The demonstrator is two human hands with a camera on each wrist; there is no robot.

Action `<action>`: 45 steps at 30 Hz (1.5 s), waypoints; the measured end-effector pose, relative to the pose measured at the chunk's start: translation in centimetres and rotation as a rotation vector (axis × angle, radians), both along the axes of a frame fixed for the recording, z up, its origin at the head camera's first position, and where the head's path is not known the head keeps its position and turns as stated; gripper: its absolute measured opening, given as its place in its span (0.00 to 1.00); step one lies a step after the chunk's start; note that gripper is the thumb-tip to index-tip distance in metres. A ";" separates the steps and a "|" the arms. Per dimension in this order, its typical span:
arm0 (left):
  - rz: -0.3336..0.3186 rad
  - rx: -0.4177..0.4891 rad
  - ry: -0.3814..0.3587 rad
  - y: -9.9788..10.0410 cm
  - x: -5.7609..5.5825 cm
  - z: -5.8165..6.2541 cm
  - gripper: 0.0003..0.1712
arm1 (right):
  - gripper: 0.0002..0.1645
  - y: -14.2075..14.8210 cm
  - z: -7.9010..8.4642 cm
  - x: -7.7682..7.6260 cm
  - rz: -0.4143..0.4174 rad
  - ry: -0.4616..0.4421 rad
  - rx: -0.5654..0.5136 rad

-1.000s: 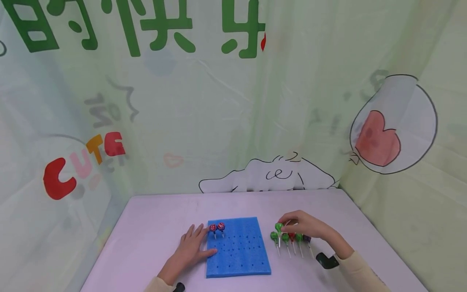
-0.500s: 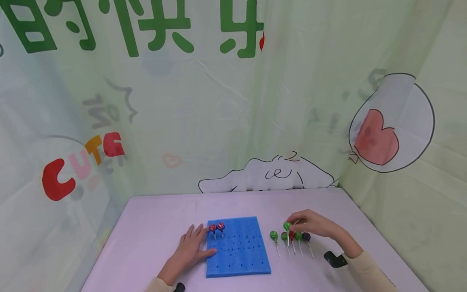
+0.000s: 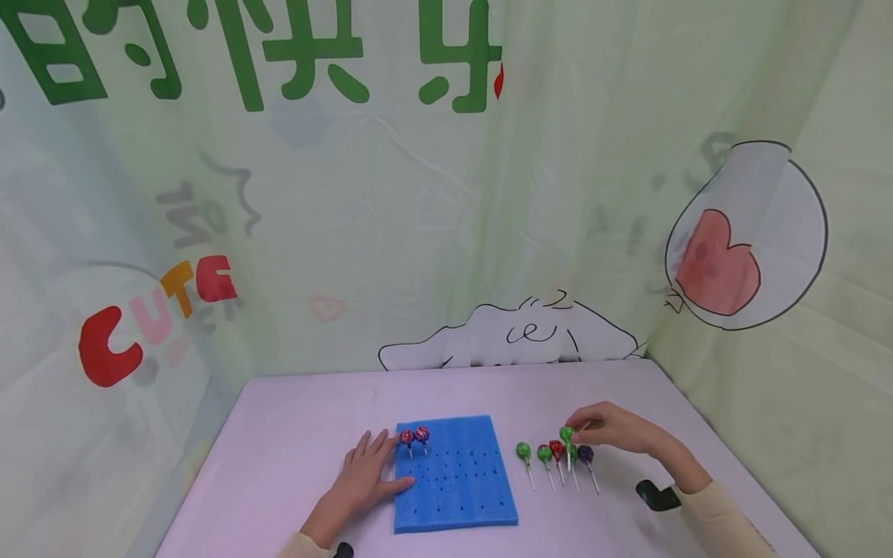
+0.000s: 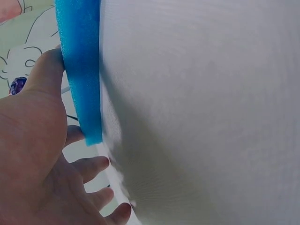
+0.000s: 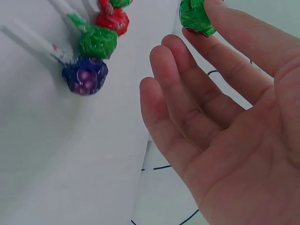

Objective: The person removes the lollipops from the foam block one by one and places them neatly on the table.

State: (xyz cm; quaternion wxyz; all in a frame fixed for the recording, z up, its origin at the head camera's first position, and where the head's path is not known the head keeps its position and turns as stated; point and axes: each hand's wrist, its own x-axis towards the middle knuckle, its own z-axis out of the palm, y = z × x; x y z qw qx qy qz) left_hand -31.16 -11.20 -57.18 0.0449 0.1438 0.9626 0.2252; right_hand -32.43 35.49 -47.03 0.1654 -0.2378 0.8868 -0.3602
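My right hand (image 3: 614,426) pinches a green-wrapped lollipop (image 3: 567,434) by its head between thumb and forefinger, the white stick pointing down. The other fingers are loosely bent in the right wrist view, beside the green candy head (image 5: 196,18). Below it lies a row of lollipops: green ones (image 3: 523,449), a red one (image 3: 556,448) and a dark purple one (image 3: 585,453). Fingers spread, my left hand (image 3: 366,469) rests at the left edge of a blue foam board (image 3: 456,496) with rows of small holes. Two red-and-purple lollipops (image 3: 422,434) stand upright in its far left corner.
The board and the row of lollipops are on a pale lilac table (image 3: 314,403). Printed curtains (image 3: 335,217) hang behind the table and on both sides.
My right hand has carried the green lollipop rightward along the row, from over its left end to over the green one beside the purple. My left hand keeps its place at the board.
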 end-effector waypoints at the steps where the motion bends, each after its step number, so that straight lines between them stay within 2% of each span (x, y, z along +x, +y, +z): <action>1: -0.001 0.000 0.000 0.0 0.0 -0.1 0.54 | 0.16 0.2 0.0 0.0 -0.001 -0.004 0.004; 6: 0.000 -0.010 0.003 -0.1 0.0 -0.2 0.54 | 0.15 1.2 0.3 -0.3 0.009 -0.003 0.039; 16: 0.003 0.000 -0.017 0.2 0.2 0.5 0.54 | 0.13 3.3 0.1 -0.7 0.014 -0.004 0.104; 23: 0.003 0.008 -0.017 0.1 0.3 0.6 0.53 | 0.11 4.3 -0.4 -0.9 -0.040 -0.034 0.213; 31: -0.002 0.010 -0.012 0.0 0.3 0.4 0.52 | 0.08 4.0 -1.4 -1.2 -0.195 -0.076 0.383; 35: -0.003 0.008 -0.003 0.0 0.2 0.2 0.53 | 0.06 3.5 -1.7 -1.4 -0.197 -0.071 0.422; 45: -0.007 -0.003 -0.009 0.0 0.2 0.4 0.53 | 0.05 2.6 -2.0 -1.7 -0.187 -0.057 0.424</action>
